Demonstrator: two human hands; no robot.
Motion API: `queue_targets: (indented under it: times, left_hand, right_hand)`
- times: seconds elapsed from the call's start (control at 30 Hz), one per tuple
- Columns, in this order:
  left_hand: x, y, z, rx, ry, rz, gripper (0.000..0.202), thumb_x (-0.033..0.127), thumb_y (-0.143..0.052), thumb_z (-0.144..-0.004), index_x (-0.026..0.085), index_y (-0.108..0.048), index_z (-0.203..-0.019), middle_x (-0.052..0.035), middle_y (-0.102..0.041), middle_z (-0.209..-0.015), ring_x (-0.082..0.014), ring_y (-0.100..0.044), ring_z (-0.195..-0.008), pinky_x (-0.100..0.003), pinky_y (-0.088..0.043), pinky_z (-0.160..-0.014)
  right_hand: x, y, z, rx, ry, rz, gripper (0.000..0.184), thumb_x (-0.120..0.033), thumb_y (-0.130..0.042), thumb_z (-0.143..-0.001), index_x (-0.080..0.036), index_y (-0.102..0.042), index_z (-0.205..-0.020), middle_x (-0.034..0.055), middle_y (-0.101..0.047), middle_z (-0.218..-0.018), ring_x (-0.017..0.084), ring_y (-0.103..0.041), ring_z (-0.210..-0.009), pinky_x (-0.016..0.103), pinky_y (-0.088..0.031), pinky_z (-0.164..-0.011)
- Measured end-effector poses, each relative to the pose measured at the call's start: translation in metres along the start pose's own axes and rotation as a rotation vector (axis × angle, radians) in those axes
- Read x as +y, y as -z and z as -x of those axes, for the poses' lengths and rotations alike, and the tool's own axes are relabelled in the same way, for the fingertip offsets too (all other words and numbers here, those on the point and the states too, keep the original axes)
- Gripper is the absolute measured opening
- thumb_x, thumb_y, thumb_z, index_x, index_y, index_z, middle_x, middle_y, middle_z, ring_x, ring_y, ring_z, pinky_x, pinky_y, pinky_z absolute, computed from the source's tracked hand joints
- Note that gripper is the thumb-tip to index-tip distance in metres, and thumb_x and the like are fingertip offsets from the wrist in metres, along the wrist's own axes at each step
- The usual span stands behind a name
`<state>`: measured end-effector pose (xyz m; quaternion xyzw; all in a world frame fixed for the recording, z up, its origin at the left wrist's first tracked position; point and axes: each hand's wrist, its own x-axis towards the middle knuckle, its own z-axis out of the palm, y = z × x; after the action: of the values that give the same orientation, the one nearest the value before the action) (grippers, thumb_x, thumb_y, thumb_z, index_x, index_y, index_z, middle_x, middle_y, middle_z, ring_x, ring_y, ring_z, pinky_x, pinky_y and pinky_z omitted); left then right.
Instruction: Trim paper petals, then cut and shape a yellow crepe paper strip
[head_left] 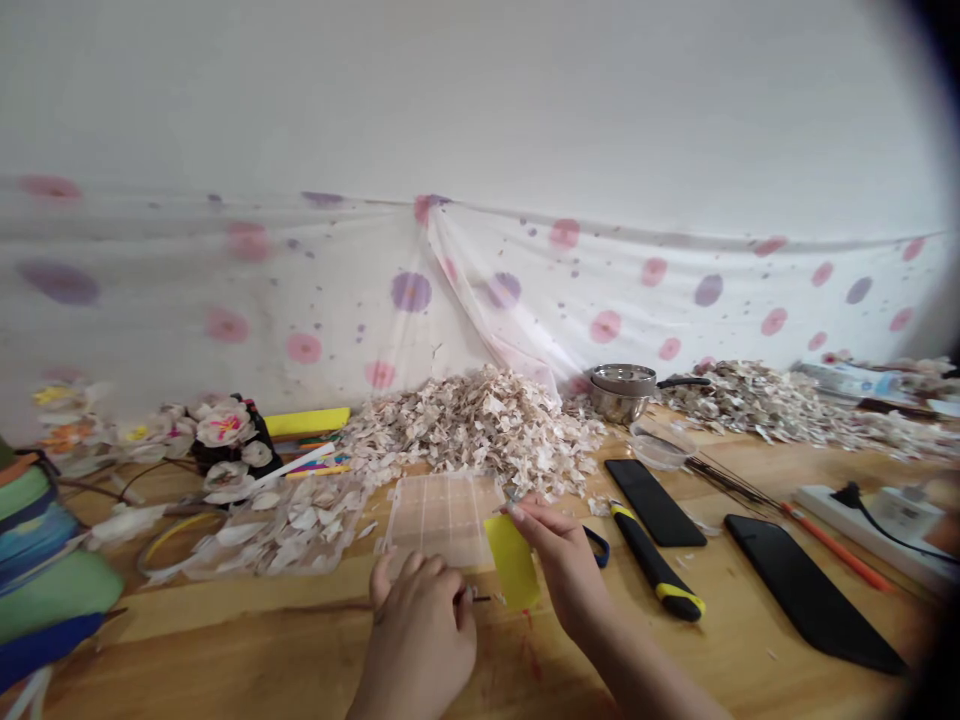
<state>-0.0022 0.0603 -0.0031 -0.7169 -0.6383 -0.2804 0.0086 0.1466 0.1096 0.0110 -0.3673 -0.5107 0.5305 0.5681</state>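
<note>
left hand (424, 618): bare | right hand (555, 548): bare | right forearm (637, 655): bare, slender | fingers (534, 518): apparently slim, blurred

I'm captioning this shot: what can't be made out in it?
All in the head view:
What the left hand may grip: hidden by the hand itself.
The small grey thing by the right hand: too small and blurred to name.
What the blue loop belongs to: covered by the right hand.
The green-and-blue thing: cut off by the left edge.
The power strip: lost into the dark right rim.
</note>
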Motion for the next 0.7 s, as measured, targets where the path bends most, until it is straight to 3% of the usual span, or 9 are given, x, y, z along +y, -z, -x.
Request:
queue_targets:
  times: [0.1,0.17,0.27,0.37,0.47,0.57,0.7]
  left_hand:
    - [0.0,-0.003,-0.001,0.049,0.041,0.128,0.02,0.015,-0.048,-0.076,0.022,-0.067,-0.078,-0.0052,-0.069,-0.089,-0.0257,-0.059,-0.094,-0.053,-0.016,-0.102]
    - [-0.001,0.0,-0.004,0.05,0.077,0.381,0.025,0.022,-0.043,-0.083,0.022,-0.065,-0.093,-0.0078,-0.068,-0.101,-0.0263,-0.057,-0.101,-0.052,-0.023,-0.1]
    - [-0.002,0.005,-0.01,-0.117,0.156,0.88,0.033,0.04,-0.038,-0.088,0.021,-0.062,-0.102,-0.0087,-0.067,-0.105,-0.0248,-0.058,-0.102,-0.043,-0.04,-0.092]
    - [-0.001,0.005,-0.014,-0.274,0.233,1.188,0.037,0.049,-0.055,-0.079,0.017,-0.064,-0.094,-0.0065,-0.07,-0.085,-0.0221,-0.063,-0.081,-0.034,-0.048,-0.076]
    - [0.003,0.0,-0.013,-0.345,0.268,1.314,0.042,0.053,-0.059,-0.075,0.014,-0.067,-0.088,-0.0045,-0.067,-0.068,-0.0188,-0.062,-0.063,-0.03,-0.049,-0.063]
    - [0.005,-0.003,-0.011,-0.32,0.268,1.365,0.045,0.055,-0.058,-0.075,0.014,-0.068,-0.091,-0.0061,-0.069,-0.076,-0.0203,-0.062,-0.07,-0.029,-0.048,-0.065]
    - [0.005,-0.005,-0.01,-0.296,0.267,1.391,0.038,0.047,-0.066,-0.072,0.015,-0.068,-0.092,-0.0045,-0.07,-0.078,-0.0206,-0.061,-0.078,-0.028,-0.045,-0.071]
  right_hand:
    - [-0.002,-0.002,0.003,-0.029,-0.014,0.037,0.03,-0.044,-0.068,-0.07,-0.017,-0.067,-0.057,0.0003,-0.05,-0.067,0.014,-0.045,-0.068,0.026,-0.036,-0.065]
    - [-0.002,-0.003,0.004,-0.055,-0.005,0.064,0.033,-0.044,-0.067,-0.072,-0.017,-0.065,-0.054,-0.0004,-0.048,-0.062,0.014,-0.043,-0.064,0.025,-0.036,-0.065]
    - [0.0,-0.004,0.005,-0.118,-0.016,0.057,0.032,-0.045,-0.066,-0.074,-0.017,-0.068,-0.059,-0.0005,-0.049,-0.058,0.013,-0.044,-0.061,0.025,-0.038,-0.063]
    - [0.003,-0.005,0.005,-0.187,-0.065,0.013,0.031,-0.047,-0.066,-0.073,-0.017,-0.072,-0.069,0.0015,-0.056,-0.064,0.013,-0.048,-0.06,0.025,-0.04,-0.058]
    - [0.006,-0.005,0.005,-0.179,-0.047,0.039,0.03,-0.047,-0.069,-0.07,-0.017,-0.074,-0.071,0.0037,-0.06,-0.071,0.014,-0.051,-0.064,0.024,-0.042,-0.057]
    - [0.008,-0.005,0.003,-0.143,0.022,0.099,0.028,-0.045,-0.07,-0.07,-0.017,-0.075,-0.07,0.0042,-0.059,-0.072,0.013,-0.052,-0.066,0.022,-0.042,-0.056]
    - [0.013,-0.005,0.0,-0.154,-0.004,0.07,0.028,-0.044,-0.073,-0.066,-0.017,-0.075,-0.072,0.003,-0.057,-0.07,0.009,-0.049,-0.052,0.021,-0.041,-0.045]
